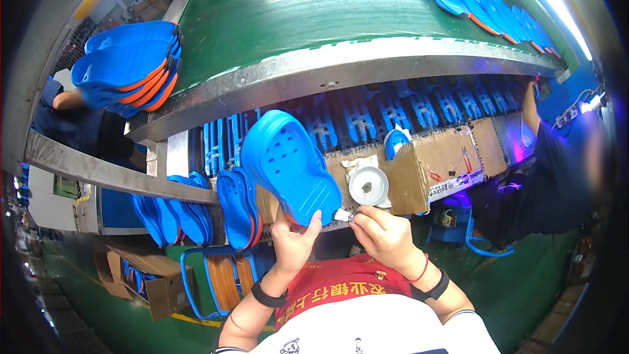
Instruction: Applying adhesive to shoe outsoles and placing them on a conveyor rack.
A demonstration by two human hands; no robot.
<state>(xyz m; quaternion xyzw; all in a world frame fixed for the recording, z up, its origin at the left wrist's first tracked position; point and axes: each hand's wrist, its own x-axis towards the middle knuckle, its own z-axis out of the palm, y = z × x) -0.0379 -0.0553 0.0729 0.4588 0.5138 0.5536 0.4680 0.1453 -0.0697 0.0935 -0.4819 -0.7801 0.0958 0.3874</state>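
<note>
A blue shoe sole [298, 170] with a raised rim, holes in its wide end and grooves in its narrow end is tilted up in front of me. My left hand [293, 239] grips its narrow end, thumb on the upper face. In a pinch, my right hand [383, 233] holds a small brush-like tool [342, 215] with a whitish tip at the sole's edge; whether they touch I cannot tell. A white bowl [373, 174] with a dark lump inside stands just beyond the right hand.
Blue soles with orange undersides stand beside my left hand [236, 206], pile up far left [124, 65] and line the green conveyor belt [308, 6]. A cardboard flap [406, 180] rises right of the bowl. Another person [544, 177] works at right.
</note>
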